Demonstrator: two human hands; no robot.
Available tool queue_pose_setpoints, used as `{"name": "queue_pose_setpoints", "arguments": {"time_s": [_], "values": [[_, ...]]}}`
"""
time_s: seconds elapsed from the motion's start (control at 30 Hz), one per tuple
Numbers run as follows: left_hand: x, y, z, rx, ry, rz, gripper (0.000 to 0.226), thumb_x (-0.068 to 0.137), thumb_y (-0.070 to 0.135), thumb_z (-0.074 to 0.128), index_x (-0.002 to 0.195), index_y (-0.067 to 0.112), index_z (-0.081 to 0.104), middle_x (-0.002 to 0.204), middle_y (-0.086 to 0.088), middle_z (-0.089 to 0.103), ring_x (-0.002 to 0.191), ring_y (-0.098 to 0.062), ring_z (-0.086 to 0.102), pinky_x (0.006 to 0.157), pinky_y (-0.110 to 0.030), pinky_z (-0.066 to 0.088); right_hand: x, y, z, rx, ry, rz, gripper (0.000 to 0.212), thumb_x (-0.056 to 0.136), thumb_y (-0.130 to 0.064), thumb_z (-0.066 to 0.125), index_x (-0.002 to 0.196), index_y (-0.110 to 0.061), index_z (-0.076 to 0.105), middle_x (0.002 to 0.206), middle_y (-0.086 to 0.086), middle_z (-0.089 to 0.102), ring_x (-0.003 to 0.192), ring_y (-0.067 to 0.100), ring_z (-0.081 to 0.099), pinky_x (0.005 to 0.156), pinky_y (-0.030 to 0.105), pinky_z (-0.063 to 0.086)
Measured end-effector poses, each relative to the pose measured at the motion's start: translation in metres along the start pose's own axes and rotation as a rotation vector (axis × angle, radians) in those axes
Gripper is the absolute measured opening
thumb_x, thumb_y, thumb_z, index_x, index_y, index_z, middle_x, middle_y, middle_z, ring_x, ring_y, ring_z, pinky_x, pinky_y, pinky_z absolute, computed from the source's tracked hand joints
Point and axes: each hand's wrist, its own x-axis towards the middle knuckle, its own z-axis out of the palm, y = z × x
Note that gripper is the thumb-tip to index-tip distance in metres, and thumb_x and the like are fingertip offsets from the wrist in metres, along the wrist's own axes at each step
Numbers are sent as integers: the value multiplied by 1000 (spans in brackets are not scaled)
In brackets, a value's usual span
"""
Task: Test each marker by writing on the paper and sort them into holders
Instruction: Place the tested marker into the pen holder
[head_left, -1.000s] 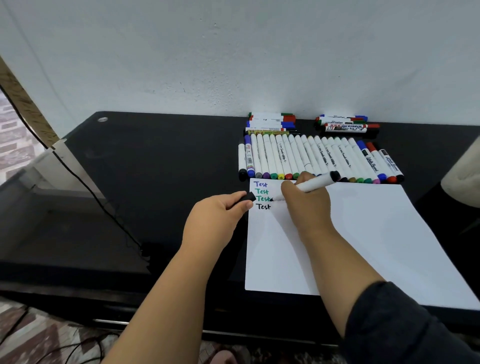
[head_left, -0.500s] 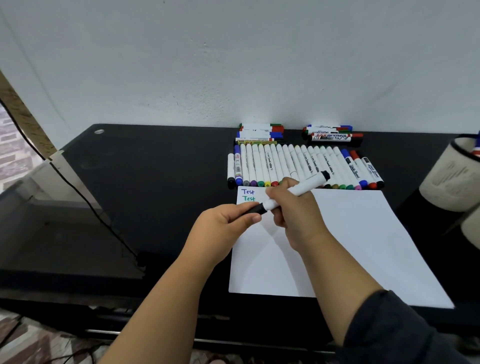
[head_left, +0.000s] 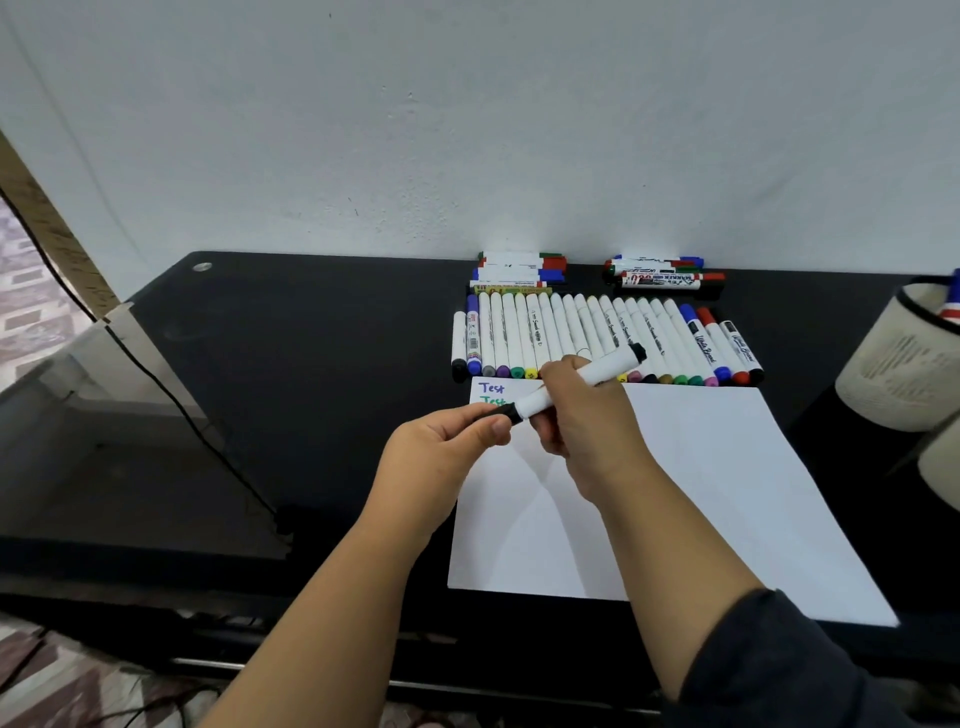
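Note:
My right hand (head_left: 582, 426) grips a white marker (head_left: 582, 382) with black ends, lifted above the white paper (head_left: 701, 493). My left hand (head_left: 447, 452) pinches the black cap (head_left: 506, 413) at the marker's lower end. "Test" is written in purple and green at the paper's top left corner; my hands hide anything below. A row of several white markers (head_left: 571, 332) with coloured caps lies just beyond the paper. Two cream holders stand at the right edge, the upper holder (head_left: 904, 364) with a marker inside.
Two small piles of markers lie against the wall, one pile (head_left: 519, 273) to the left and another pile (head_left: 662, 275) to the right. A black cable (head_left: 171, 395) runs across the black desk (head_left: 311, 364) at the left. The wall stands close behind.
My right hand lifted the marker off the paper, where it had been writing. My left hand brought the black cap onto the marker's tip. The camera tilted, bringing the holders into view.

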Motion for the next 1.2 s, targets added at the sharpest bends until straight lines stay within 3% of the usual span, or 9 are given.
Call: {"name": "queue_pose_setpoints", "arguments": {"time_s": [0.13, 0.33, 0.47, 0.6, 0.73, 0.87, 1.0, 1.13, 1.2], "values": [[0, -1, 4, -23, 15, 4, 30, 83, 21, 68, 58, 38, 70, 80, 12, 72, 92, 0, 63, 72, -13, 42, -1, 2, 2, 53, 18, 23, 27, 89, -8, 44, 62, -15, 43, 44, -5, 46, 35, 6, 37, 38, 17, 29], [0, 3, 2, -14, 9, -4, 22, 84, 23, 66, 68, 38, 68, 75, 14, 71, 81, 10, 61, 62, -4, 42, -2, 3, 6, 109, 26, 51, 28, 92, -8, 42, 65, -16, 47, 46, -9, 52, 36, 5, 38, 38, 16, 29], [-3, 10, 3, -4, 7, -14, 20, 85, 25, 66, 69, 38, 68, 76, 10, 72, 88, 0, 62, 69, -13, 41, -6, 1, 5, 129, 39, 64, 28, 93, -9, 43, 66, -17, 46, 47, -6, 47, 36, 5, 38, 36, 16, 29], [-8, 20, 9, 60, 8, -37, 23, 86, 28, 65, 67, 41, 65, 83, 8, 71, 85, -5, 60, 63, -11, 41, -12, -8, -2, 93, 52, 80, 24, 94, -16, 46, 70, -16, 51, 42, -6, 44, 36, 5, 38, 40, 18, 30], [-13, 34, 19, 72, 23, -45, 12, 86, 28, 65, 94, 26, 73, 92, 10, 69, 80, 0, 57, 49, -2, 40, -21, -19, -19, 135, 22, 66, 27, 95, -34, 52, 78, -13, 56, 49, 0, 47, 42, 9, 36, 44, 22, 30], [-19, 48, 28, 105, 38, -57, 23, 86, 32, 65, 105, 22, 71, 100, 10, 66, 79, -2, 55, 42, -2, 37, -32, -31, -41, 173, 108, -22, 24, 90, -26, 63, 104, -10, 52, 64, 2, 59, 53, 12, 42, 53, 23, 36], [-24, 62, 45, 100, 14, -126, 7, 85, 38, 65, 82, 32, 68, 89, 15, 66, 80, -1, 54, 53, -17, 35, -39, -40, -65, -135, 254, -255, 36, 86, -19, 67, 112, -22, 43, 86, -2, 59, 72, 8, 53, 61, 17, 39], [-23, 72, 69, 115, -30, -80, 18, 85, 38, 65, 68, 37, 62, 92, 10, 70, 93, -11, 61, 59, -17, 36, -39, -44, -92, -825, 248, -625, 28, 90, -8, 56, 115, -18, 62, 107, -4, 36, 103, 7, 37, 73, 2, 32], [-20, 78, 81, 101, -52, -72, 16, 86, 38, 64, 70, 36, 63, 89, 10, 71, 96, -12, 61, 61, -18, 36, -38, -48, -107, -1093, 156, -706, 31, 89, -7, 55, 117, -16, 63, 118, 2, 37, 110, 13, 33, 82, 15, 35]]}}
